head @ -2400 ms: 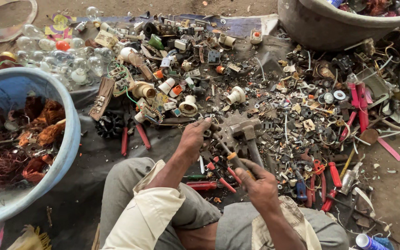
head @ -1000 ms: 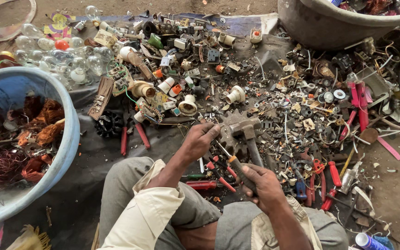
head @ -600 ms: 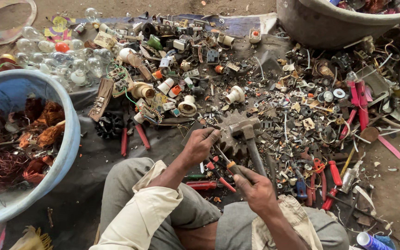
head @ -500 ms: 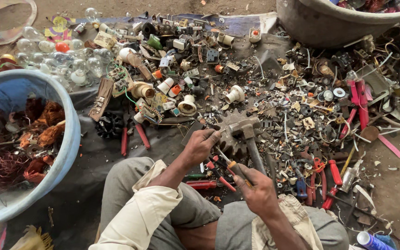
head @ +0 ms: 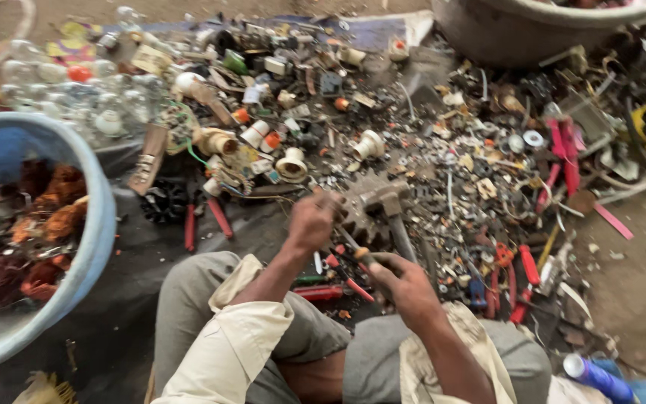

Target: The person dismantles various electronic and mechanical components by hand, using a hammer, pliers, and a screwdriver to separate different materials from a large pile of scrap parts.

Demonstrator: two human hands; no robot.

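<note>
My left hand (head: 312, 221) is closed over a small part and presses it against a toothed grey gear (head: 364, 206) that lies in front of my knees. What the fingers hold is hidden. My right hand (head: 401, 280) grips a screwdriver (head: 353, 251) with an orange and black handle, its thin shaft pointing up-left to the spot under my left hand. A hammer (head: 394, 217) with a grey head rests on the gear beside both hands.
A blue tub (head: 95, 247) of copper wire coils stands at the left. A large grey basin (head: 502, 26) sits at the far right. Scrap parts, ceramic sockets (head: 293, 164), red-handled pliers (head: 203, 221) and glass bulbs (head: 61, 82) cover the ground ahead.
My left hand has stayed pressed on the gear. My right hand with the screwdriver has shifted slightly, and the head camera has moved a little, blurring the view.
</note>
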